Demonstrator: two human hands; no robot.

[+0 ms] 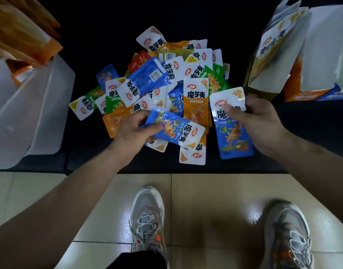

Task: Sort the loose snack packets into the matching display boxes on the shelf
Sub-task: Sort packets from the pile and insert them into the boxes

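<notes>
Above the packet pile (157, 84), both hands (forearms outstretched) pinch blue packets: left hand (135, 131), right hand (258, 121).

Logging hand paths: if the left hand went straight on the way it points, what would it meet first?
Probably the orange packet lying just beyond the blue packet that the left hand grips; heights in the pile are unclear.

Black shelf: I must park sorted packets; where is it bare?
Bare black shelf shows between the translucent white plastic bin and the heap of foil snack packets, and behind the heap. Crowded: centre, and by the cardboard display boxes.
</notes>
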